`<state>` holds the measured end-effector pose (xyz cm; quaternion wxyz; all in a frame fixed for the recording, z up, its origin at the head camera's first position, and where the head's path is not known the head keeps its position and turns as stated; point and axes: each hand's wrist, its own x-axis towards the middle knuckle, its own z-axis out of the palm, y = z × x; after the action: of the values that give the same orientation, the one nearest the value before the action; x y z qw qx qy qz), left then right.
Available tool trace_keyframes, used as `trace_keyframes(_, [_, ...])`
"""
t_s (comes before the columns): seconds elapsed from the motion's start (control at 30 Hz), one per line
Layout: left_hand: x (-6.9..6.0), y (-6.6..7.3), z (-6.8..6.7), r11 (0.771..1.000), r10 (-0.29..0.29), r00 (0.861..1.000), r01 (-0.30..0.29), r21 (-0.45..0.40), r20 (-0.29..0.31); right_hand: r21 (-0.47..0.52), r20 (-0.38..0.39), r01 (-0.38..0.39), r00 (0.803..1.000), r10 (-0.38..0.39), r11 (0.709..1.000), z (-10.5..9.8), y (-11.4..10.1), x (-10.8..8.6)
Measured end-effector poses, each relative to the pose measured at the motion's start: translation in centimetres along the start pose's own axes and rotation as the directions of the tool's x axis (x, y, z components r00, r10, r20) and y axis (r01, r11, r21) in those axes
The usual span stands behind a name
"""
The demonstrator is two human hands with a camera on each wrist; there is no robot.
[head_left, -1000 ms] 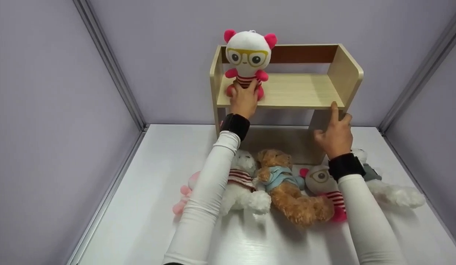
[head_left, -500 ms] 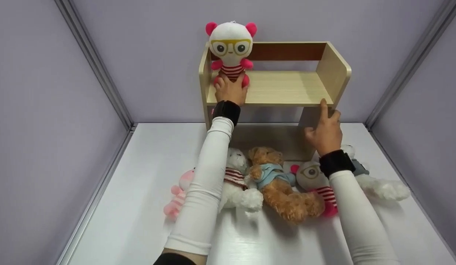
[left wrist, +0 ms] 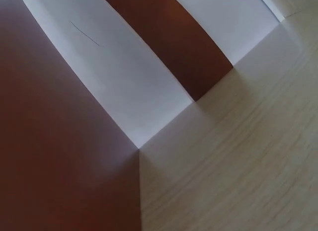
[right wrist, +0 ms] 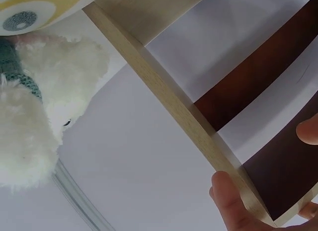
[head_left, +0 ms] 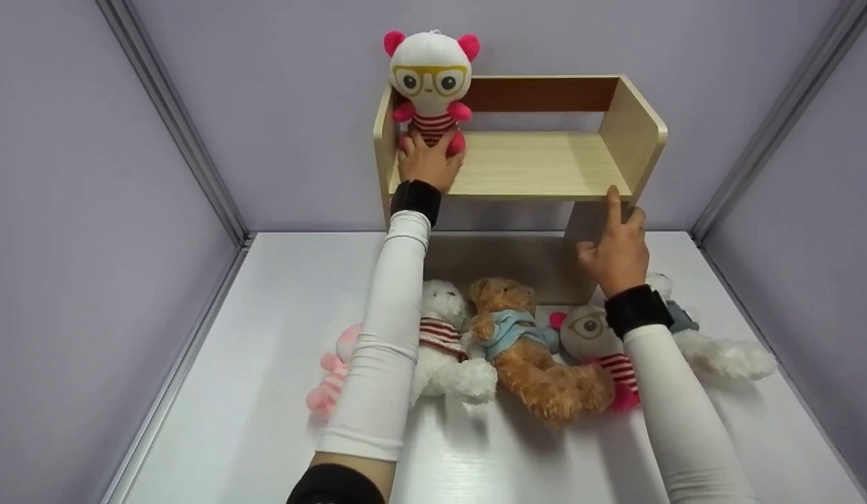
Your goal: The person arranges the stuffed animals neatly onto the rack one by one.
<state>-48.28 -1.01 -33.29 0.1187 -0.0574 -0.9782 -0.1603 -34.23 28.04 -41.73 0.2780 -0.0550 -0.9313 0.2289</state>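
1. Six plush toys (head_left: 431, 84) were counted in all.
2. Two toys with yellow glasses (head_left: 431, 91) (head_left: 587, 336) were included.
3. Two white furry toys (head_left: 447, 367) (head_left: 724, 357) were counted.
4. One brown bear (head_left: 528, 357) was counted.
5. One pink toy (head_left: 330, 383) was counted.
6. One wooden shelf unit (head_left: 538, 164) was seen.
7. Two hands (head_left: 430, 163) (head_left: 619, 245), two black wristbands (head_left: 417, 201) (head_left: 638, 311) and two white sleeves (head_left: 384, 336) (head_left: 685, 413) were seen.
8. One desk (head_left: 468, 462) was seen.

The upper plush toy (head_left: 431, 89) is white, pink and red-striped.

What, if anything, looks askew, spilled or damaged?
Nothing stands out: the left hand holds the pink-eared plush panda with yellow glasses upright, the pale wooden shelf looks level, and the white, brown and pink plush toys below look undamaged.
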Motion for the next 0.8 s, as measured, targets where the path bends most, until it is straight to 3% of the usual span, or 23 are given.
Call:
trace_keyframes(0.3, [-0.8, 0.1, -0.5, 0.998, 0.019, 0.999, -0.021, -0.055, -0.037, 0.006, 0.000, -0.008, 1.000, 0.008, 1.000, -0.4, -0.2, 0.2])
trace_keyframes(0.8, [-1.2, -0.3, 0.1, 0.998, 0.016, 0.991, -0.023, -0.053, -0.130, 0.016, -0.004, -0.001, 1.000, 0.001, 1.000, 0.2, -0.2, -0.3])
